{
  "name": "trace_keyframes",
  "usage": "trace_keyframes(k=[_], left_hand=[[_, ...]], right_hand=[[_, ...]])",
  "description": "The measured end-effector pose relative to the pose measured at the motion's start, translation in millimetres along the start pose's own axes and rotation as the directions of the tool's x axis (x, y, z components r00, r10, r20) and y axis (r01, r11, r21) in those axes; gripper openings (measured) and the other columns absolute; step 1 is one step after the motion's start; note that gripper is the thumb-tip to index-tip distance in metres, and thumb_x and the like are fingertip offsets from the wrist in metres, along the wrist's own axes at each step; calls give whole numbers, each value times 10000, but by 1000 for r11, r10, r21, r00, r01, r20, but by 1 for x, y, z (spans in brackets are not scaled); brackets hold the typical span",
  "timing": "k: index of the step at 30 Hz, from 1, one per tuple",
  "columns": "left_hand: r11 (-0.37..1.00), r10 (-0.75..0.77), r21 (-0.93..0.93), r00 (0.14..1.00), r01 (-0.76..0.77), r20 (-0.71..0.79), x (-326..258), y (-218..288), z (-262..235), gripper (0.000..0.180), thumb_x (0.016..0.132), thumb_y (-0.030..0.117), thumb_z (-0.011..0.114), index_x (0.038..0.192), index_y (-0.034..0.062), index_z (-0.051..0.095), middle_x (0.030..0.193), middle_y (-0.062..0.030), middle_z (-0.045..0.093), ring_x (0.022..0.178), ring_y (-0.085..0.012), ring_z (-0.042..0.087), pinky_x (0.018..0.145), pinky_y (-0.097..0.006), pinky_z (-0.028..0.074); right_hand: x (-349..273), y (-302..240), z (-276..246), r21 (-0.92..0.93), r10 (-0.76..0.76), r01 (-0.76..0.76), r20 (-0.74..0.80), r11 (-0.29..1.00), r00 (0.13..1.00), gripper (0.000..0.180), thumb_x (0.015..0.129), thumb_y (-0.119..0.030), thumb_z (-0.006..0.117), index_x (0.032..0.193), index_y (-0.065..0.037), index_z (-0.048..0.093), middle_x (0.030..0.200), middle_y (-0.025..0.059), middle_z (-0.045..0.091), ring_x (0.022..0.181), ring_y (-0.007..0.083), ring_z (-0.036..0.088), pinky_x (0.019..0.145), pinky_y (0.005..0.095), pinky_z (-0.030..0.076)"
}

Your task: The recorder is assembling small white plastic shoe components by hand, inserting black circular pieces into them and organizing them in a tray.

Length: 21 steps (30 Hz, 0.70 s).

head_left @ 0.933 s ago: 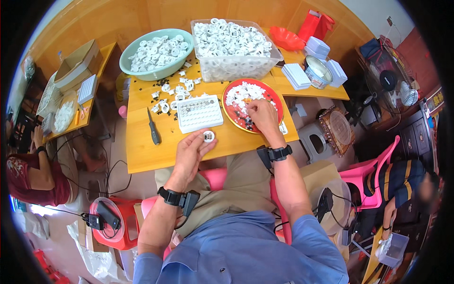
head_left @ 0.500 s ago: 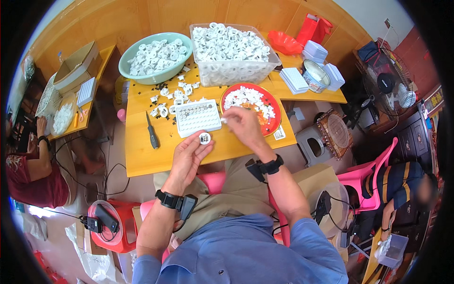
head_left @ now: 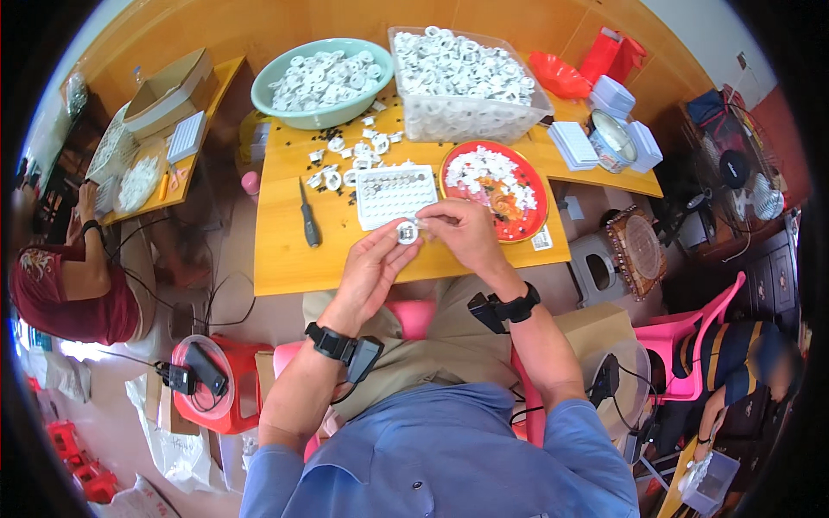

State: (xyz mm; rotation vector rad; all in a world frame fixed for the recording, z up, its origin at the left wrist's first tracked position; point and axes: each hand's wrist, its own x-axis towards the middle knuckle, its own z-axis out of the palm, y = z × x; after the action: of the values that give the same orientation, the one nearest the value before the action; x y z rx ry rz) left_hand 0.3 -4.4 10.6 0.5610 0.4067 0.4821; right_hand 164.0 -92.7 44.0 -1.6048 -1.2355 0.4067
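Between the thumb and fingers of my left hand [head_left: 373,268] sits a small round white plastic part [head_left: 408,231] with dark pieces in its middle. My right hand [head_left: 466,235] meets it from the right, thumb and fingertips pinched at its edge. What that pinch holds, if anything, is too small to make out. Just beyond both hands lies a white tray [head_left: 395,210] of small pockets, its far rows filled with small greyish pieces. To its right, a red plate [head_left: 539,186] carries small white pieces and some orange ones. A screwdriver [head_left: 308,220] with a dark handle rests left of the tray.
Loose white parts [head_left: 364,157] and tiny black pieces lie behind the tray. Farther back stand a green basin [head_left: 268,99] and a clear bin [head_left: 471,121], both heaped with white parts. A tin [head_left: 615,154] is at the right. Other people sit at both sides.
My right hand has come left and down from beside the plate to the round part in my left hand. The whole view has shifted, with the table now farther right and higher.
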Motion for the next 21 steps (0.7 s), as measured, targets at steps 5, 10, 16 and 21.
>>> trace_keyframes(k=[5, 10, 16, 21], left_hand=[[1000, -25, 19, 999, 24, 32, 0, 2, -1, 335, 1029, 121, 489, 1315, -49, 527, 1233, -148, 636, 1109, -218, 647, 972, -303, 536], [1000, -11, 14, 1000, 11, 4, -1, 2, 0, 329, 1028, 112, 488, 1313, -47, 530, 1237, -134, 631, 1111, -193, 638, 982, -306, 531], [1000, -14, 13, 999, 13, 29, 1, -1, -5, 337, 1027, 108, 482, 1321, -54, 508, 1262, -138, 613, 1133, -189, 625, 1011, -317, 522], [1000, -3, 14, 1000, 3, 10, 0, -1, -2, 322, 1026, 87, 477, 1313, -51, 525, 1243, -133, 623, 1123, -195, 631, 985, -321, 534]], right_hand=[[-2, -1, 7, 153, 157, -171, 98, 973, 983, 127, 862, -66, 701, 955, 20, 697, 880, 105, 728, 706, 139, 701, 639, 263, 540], [-3, -2, 11, 45, 37, -39, 45, 998, 998, 108, 818, -67, 722, 906, -6, 713, 826, 81, 671, 709, 140, 649, 646, 277, 509], [-4, -2, 15, 80, 73, -78, 60, 994, 996, 110, 815, -74, 720, 898, -2, 716, 853, 86, 664, 738, 148, 643, 669, 281, 505], [-3, 2, 12, 37, 69, -72, 83, 997, 994, 111, 809, -69, 716, 896, 0, 718, 859, 88, 666, 737, 156, 647, 667, 285, 508]])
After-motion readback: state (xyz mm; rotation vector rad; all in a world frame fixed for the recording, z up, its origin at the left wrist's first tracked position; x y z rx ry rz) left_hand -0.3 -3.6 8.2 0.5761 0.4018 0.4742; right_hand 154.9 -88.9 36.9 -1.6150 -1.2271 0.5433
